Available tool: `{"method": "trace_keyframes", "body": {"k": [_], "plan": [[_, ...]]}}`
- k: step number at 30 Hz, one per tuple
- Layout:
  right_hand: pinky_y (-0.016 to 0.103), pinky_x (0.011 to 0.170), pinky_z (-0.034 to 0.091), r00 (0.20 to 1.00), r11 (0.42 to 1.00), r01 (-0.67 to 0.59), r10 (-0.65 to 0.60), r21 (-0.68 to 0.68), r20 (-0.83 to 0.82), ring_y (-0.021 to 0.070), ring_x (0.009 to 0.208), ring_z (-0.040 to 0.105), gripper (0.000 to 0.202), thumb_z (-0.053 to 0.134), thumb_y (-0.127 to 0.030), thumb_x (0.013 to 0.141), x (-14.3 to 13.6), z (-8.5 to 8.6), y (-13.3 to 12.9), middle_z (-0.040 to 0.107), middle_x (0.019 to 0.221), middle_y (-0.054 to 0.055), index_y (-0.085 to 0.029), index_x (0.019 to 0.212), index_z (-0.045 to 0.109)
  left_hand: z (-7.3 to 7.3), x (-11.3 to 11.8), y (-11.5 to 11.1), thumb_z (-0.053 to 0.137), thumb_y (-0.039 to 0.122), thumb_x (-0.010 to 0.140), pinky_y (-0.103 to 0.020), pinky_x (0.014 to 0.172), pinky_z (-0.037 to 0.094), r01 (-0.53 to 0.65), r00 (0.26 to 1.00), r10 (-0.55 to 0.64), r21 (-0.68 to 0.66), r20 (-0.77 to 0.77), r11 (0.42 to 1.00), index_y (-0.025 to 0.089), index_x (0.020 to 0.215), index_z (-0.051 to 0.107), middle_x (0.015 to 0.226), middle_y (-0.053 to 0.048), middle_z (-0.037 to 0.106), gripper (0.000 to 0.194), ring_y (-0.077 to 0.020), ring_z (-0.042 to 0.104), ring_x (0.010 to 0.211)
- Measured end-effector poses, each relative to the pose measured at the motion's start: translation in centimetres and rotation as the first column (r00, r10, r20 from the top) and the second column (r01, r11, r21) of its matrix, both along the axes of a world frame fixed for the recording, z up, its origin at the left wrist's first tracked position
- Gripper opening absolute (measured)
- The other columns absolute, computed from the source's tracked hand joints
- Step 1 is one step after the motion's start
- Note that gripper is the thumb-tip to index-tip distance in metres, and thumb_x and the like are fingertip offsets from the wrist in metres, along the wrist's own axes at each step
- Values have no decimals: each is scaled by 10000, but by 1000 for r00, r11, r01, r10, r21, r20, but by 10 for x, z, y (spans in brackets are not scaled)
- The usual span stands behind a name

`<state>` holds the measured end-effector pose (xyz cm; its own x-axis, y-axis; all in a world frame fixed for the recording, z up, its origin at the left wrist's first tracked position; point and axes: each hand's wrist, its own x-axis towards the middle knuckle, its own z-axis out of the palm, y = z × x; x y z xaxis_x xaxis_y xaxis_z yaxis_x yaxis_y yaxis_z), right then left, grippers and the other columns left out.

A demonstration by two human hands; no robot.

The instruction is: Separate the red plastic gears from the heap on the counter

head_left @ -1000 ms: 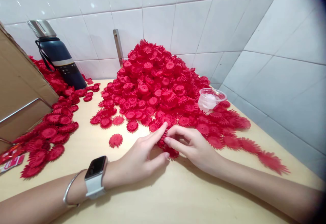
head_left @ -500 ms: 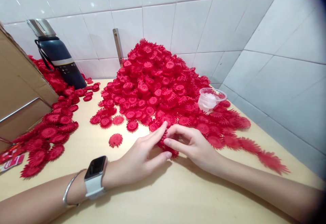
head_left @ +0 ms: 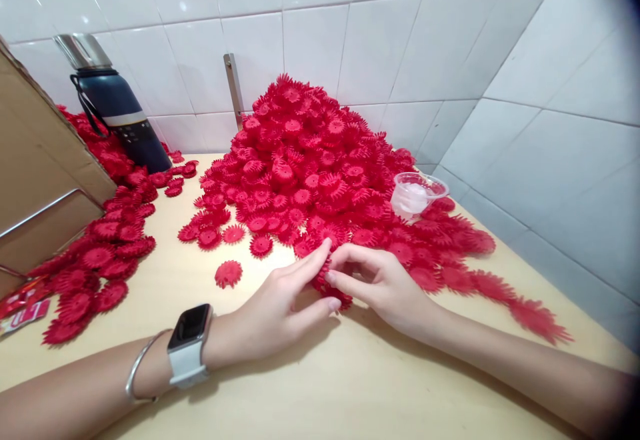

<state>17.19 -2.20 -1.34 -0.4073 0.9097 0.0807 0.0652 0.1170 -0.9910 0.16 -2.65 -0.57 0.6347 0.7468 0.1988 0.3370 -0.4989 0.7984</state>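
Observation:
Between my two hands is a red fringed flower piece (head_left: 325,283), partly hidden by the fingers. My left hand (head_left: 290,300), with a watch (head_left: 190,328) and a silver bangle on its arm, holds the piece's left side between fingers and thumb. Thumb and fingertips of my right hand (head_left: 381,285) pinch the same piece from the right. Just behind the hands rises a large pile of red fringed flower pieces (head_left: 305,160). One loose red flower (head_left: 229,274) lies flat on the table to the left of the pile.
A clear plastic cup (head_left: 417,195) with something whitish inside stands at the pile's right edge. At the left are a dark blue bottle (head_left: 125,117), a cardboard box (head_left: 45,153) and more red flowers (head_left: 97,257). White tiled walls bound the wooden table (head_left: 320,393).
The whole view has shifted very slightly. Both hands keep the same hold on the red flower piece, with hardly any visible finger movement.

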Motion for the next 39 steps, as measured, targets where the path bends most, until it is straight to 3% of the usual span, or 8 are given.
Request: {"method": "trace_keyframes", "body": {"k": [6,13,18,24,28,32,37,39], "plan": [[207,482,409,1000,998,-20,21,-59,3,96,514,518,113,545,-145,759,1,1,-1,534,555,-39,-168,657,504,1,1,0,472,209,855,-244,741,474,-61,998,61,-1,-1,998,216,1233,462,1045,-39,632,378,-150,599,836],[183,439,360,999,998,-19,21,-52,26,75,464,474,158,517,-47,696,2,1,-2,518,523,-57,-172,611,468,2,-2,1,448,119,842,-228,731,468,-149,984,158,-108,80,983,196,1141,564,1000,-25,671,330,-145,612,845],[178,449,352,1000,998,9,-8,-54,12,68,477,476,139,517,-56,691,3,0,-1,513,546,-55,-169,623,473,1,-2,2,442,95,830,-240,777,458,-282,952,293,-120,87,952,182,1082,599,1007,-24,663,309,-144,605,883],[195,462,333,994,996,90,-89,-12,63,78,484,443,134,540,-105,672,5,-2,0,469,527,-55,-172,586,461,-4,-5,6,427,113,837,-244,751,455,-409,905,414,-72,94,910,201,1041,599,943,-11,657,280,-139,594,840],[208,468,325,970,972,233,-234,26,66,85,495,418,142,559,-159,689,8,-6,3,451,532,-51,-174,588,460,-9,-8,12,423,156,847,-270,709,471,-519,842,525,-74,124,851,179,1023,587,918,-33,647,242,-153,594,786],[217,505,377,911,910,410,-412,59,28,93,535,455,136,565,-282,758,6,-4,2,500,603,-34,-176,687,518,-8,-5,11,471,193,837,-283,752,476,-464,878,466,-45,110,885,174,1076,570,982,-51,644,259,-170,594,851],[219,540,443,992,993,77,-86,92,97,106,579,537,89,541,-233,792,1,1,-3,587,685,1,-166,815,595,-5,-1,4,525,230,815,-263,666,511,-305,950,308,-54,49,951,190,1232,461,1003,-61,644,423,-160,613,768],[216,521,461,995,997,41,-46,64,85,104,562,548,88,556,-222,783,-1,1,-4,603,689,6,-161,824,605,-4,0,2,519,215,818,-261,706,511,-228,972,229,-17,50,973,188,1250,443,1055,-70,626,439,-168,611,836]]}}
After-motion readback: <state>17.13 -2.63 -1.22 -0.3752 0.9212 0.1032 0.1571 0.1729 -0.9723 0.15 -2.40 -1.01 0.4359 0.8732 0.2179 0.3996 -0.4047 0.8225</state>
